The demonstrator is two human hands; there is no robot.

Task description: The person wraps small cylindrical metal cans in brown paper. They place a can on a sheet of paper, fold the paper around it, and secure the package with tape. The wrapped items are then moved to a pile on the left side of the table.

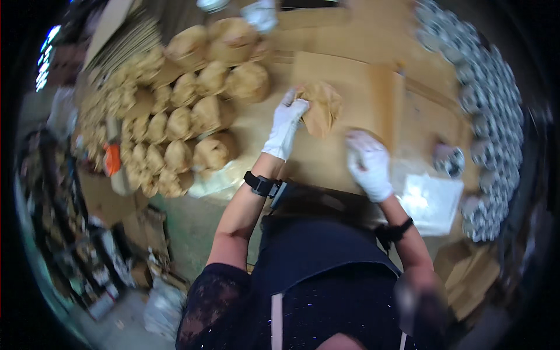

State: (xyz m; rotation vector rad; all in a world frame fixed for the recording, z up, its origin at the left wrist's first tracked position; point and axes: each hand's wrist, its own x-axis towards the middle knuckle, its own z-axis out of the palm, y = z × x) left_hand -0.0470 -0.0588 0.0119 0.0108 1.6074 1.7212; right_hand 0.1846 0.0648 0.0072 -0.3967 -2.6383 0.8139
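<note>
My left hand [287, 123], in a white glove, is closed on the edge of a brown paper-wrapped bundle [321, 109]. The paper is gathered and creased, and what lies inside it is hidden. To the right of the bundle and apart from it is my right hand [368, 164], also white-gloved and smeared by motion. Its fingers look loosely stretched out, with nothing visible in them. Both hands are above a flat cardboard sheet [344, 70] on the worktable.
Several rows of brown paper-wrapped bundles [213, 150] fill the table's left side. Shiny metal parts [487, 125] stand in long rows at the right; a single metal part [448, 160] stands nearer. A white sheet [430, 204] lies by the right forearm. An orange object [111, 159] is far left.
</note>
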